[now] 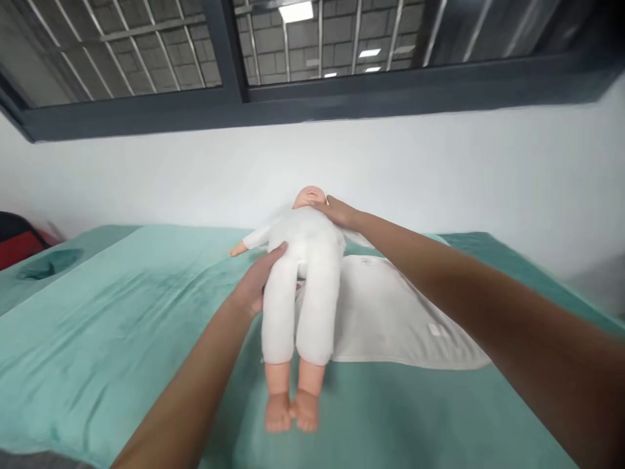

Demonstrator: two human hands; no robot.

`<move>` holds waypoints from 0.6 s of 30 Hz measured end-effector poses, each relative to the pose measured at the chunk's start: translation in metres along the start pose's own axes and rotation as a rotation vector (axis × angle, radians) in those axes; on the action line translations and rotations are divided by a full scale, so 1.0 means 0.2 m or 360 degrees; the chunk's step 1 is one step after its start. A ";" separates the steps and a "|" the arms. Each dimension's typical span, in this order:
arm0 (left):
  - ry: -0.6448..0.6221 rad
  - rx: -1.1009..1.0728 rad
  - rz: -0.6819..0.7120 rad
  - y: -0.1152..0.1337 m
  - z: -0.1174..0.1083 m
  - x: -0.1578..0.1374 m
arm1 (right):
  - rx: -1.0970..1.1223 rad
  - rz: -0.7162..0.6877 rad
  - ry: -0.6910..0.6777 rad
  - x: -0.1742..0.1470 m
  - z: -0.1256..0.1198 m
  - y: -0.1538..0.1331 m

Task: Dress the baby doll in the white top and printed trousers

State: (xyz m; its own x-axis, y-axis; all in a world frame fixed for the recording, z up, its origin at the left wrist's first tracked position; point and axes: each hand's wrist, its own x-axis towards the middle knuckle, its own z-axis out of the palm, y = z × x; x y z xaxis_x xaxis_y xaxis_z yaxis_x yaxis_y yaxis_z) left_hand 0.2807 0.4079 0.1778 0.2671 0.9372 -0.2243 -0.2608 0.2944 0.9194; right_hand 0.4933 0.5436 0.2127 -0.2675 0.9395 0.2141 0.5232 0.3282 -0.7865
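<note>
A baby doll [308, 228] in white plush clothing lies on its back, bare feet toward me and head at the far end. My left hand [261, 277] grips its hip from the left, thumb on top and the other fingers partly hidden beneath. At the doll's head and neck, my right hand [339, 212] holds on from the right, its thumb near the chin and some fingers out of sight behind. A white cloth [385, 312] is spread to the right, partly under the doll.
Green fabric [146, 312] with wrinkles covers the bed-like surface. A white wall [195, 169] rises at its far edge, below a dark-framed barred window [312, 101]. A red and black object [19, 241] sits at the far left.
</note>
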 end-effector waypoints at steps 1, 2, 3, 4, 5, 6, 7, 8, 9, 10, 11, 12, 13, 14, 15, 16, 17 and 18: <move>-0.0039 -0.0014 0.0023 -0.05 0.10 0.00 | -0.0041 0.0056 0.0047 -0.07 -0.09 0.03; -0.0063 -0.0033 0.0039 -0.11 0.20 0.00 | -0.0092 0.0128 0.0091 -0.15 -0.18 0.07; -0.0073 -0.0057 0.0050 -0.17 0.30 0.00 | -0.0149 0.0207 0.0129 -0.22 -0.26 0.11; -0.0072 -0.0080 0.0057 -0.23 0.39 0.00 | -0.0204 0.0281 0.0159 -0.29 -0.33 0.16; -0.0068 -0.0101 0.0061 -0.29 0.48 -0.01 | -0.0253 0.0346 0.0179 -0.35 -0.38 0.20; -0.0070 -0.0112 0.0055 -0.34 0.55 -0.02 | -0.0288 0.0399 0.0187 -0.41 -0.43 0.25; -0.0076 -0.0113 0.0042 -0.39 0.60 -0.02 | -0.0314 0.0438 0.0186 -0.47 -0.46 0.30; -0.0086 -0.0106 0.0026 -0.44 0.65 -0.02 | -0.0329 0.0465 0.0181 -0.52 -0.48 0.35; -0.0097 -0.0095 0.0007 -0.48 0.68 -0.02 | -0.0339 0.0485 0.0173 -0.56 -0.48 0.40; -0.0102 -0.0083 -0.0015 -0.52 0.70 -0.02 | -0.0344 0.0500 0.0164 -0.59 -0.48 0.44; -0.0101 -0.0075 -0.0039 -0.55 0.71 -0.01 | -0.0347 0.0508 0.0154 -0.62 -0.48 0.48; -0.0094 -0.0074 -0.0058 -0.58 0.72 0.00 | -0.0349 0.0507 0.0142 -0.63 -0.47 0.52; -0.0082 -0.0077 -0.0075 -0.60 0.72 0.01 | -0.0347 0.0506 0.0130 -0.65 -0.46 0.54; -0.0068 -0.0083 -0.0091 -0.62 0.72 0.02 | -0.0334 0.0512 0.0122 -0.65 -0.45 0.56; -0.0053 -0.0088 -0.0097 -0.63 0.72 0.03 | -0.0346 0.0517 0.0112 -0.66 -0.45 0.58; -0.0041 -0.0089 -0.0096 -0.64 0.72 0.04 | -0.0410 0.0519 0.0102 -0.66 -0.45 0.58; -0.0029 -0.0089 -0.0084 -0.64 0.72 0.04 | -0.0529 0.0508 0.0095 -0.66 -0.46 0.57; -0.0014 -0.0089 -0.0069 -0.65 0.73 0.05 | -0.0692 0.0471 0.0101 -0.66 -0.47 0.56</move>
State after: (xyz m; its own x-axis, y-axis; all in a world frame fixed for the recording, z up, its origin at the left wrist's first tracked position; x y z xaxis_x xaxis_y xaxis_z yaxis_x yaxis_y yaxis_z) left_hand 0.4523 0.3510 0.1040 0.2876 0.9216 -0.2606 -0.3003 0.3451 0.8892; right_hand 0.6623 0.4649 0.1506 -0.0149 0.9978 0.0648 0.8598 0.0459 -0.5086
